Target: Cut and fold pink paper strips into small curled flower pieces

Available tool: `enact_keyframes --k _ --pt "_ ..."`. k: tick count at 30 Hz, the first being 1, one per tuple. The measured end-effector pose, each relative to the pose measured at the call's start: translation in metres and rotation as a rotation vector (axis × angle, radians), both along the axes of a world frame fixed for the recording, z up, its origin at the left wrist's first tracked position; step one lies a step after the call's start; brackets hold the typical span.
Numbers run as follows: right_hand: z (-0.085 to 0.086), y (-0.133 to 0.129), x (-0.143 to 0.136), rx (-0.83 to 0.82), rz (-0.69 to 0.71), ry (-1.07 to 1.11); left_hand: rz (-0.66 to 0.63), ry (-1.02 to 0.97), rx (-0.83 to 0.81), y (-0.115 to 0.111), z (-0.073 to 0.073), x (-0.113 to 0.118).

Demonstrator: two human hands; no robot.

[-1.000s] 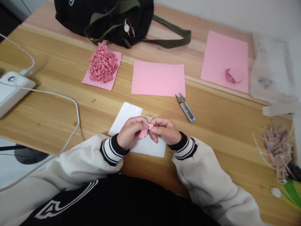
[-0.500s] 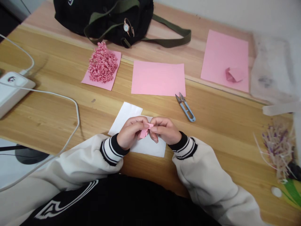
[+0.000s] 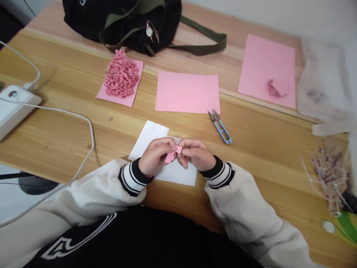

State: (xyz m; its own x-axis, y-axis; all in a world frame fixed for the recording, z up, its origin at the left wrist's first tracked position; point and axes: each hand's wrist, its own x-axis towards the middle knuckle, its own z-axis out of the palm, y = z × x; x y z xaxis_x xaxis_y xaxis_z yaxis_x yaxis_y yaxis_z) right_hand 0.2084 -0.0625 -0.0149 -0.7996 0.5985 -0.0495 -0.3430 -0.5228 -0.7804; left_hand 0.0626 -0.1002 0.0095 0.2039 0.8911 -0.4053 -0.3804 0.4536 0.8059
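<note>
A small folded strip of pink paper point(image 3: 170, 157) is pinched between the thumb and curled fingers of my left hand point(image 3: 154, 156), held just above white paper point(image 3: 178, 175) on the table. Its right end pokes out past my left thumb. My right hand point(image 3: 199, 154) is closed at that end, fingers bent and thumb tip right beside the paper's edge; how firmly it grips is partly hidden. Blue-handled thread snips point(image 3: 220, 127) lie beyond my right hand, blades apart.
A pink sheet point(image 3: 187, 92) lies ahead. Left of it, pink flower-like stamens point(image 3: 122, 76) are heaped on another pink paper. A folded pink piece point(image 3: 277, 88) rests on a larger sheet point(image 3: 269, 61). A black bag point(image 3: 122, 18), a white charger point(image 3: 15, 108) and dried stems point(image 3: 330, 175) surround the area.
My right thumb has slid back slightly to the right, so more of the pink strip's end shows. My left hand has barely moved.
</note>
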Motion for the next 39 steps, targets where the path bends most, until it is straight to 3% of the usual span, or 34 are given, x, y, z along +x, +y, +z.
enact_keyframes --k 21,39 --pt "0.0005 -0.0022 -0.0016 0.029 -0.053 -0.09 0.009 0.026 -0.008 0.0013 0.0023 0.0007" --pt "0.0 -0.002 -0.0012 0.027 -0.041 -0.041 -0.015 0.028 0.016 0.0002 0.003 -0.001"
